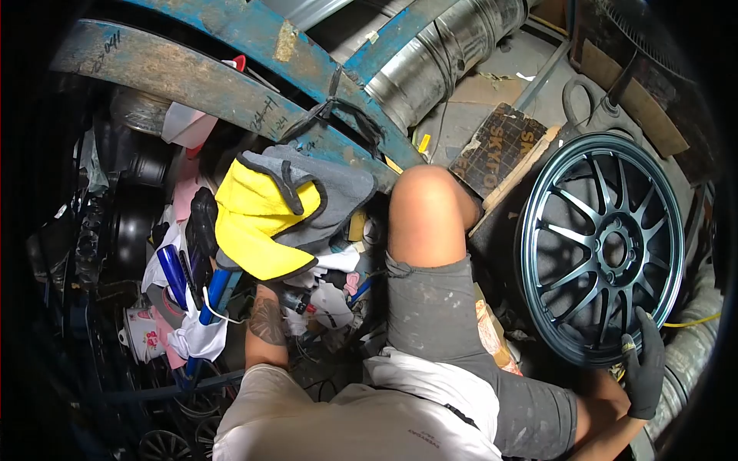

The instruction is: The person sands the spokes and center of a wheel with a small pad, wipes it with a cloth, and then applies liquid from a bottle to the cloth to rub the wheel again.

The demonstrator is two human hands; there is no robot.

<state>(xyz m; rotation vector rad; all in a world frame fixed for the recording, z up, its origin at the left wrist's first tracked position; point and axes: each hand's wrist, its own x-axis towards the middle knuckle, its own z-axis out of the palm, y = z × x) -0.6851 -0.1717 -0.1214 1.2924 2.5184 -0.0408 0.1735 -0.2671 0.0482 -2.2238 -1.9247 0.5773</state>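
Note:
A dark metallic multi-spoke wheel rim (603, 250) stands tilted at the right, its face turned toward the camera. My right hand (644, 365), in a dark grey glove, is at the rim's lower right edge, with fingers lying along the outer lip and spokes. On the left, my forearm reaches up under a yellow and grey cloth (269, 215); my left hand is hidden there, so what it holds does not show. The cloth lies bunched beside the blue metal frame (307, 115).
A wooden board with printed letters (500, 150) lies beyond my knee. Silver ducting (446, 58) runs behind the frame. Rags, a blue bottle (172, 273) and a white pot (141, 336) crowd the left. A fan (653, 34) stands at the upper right.

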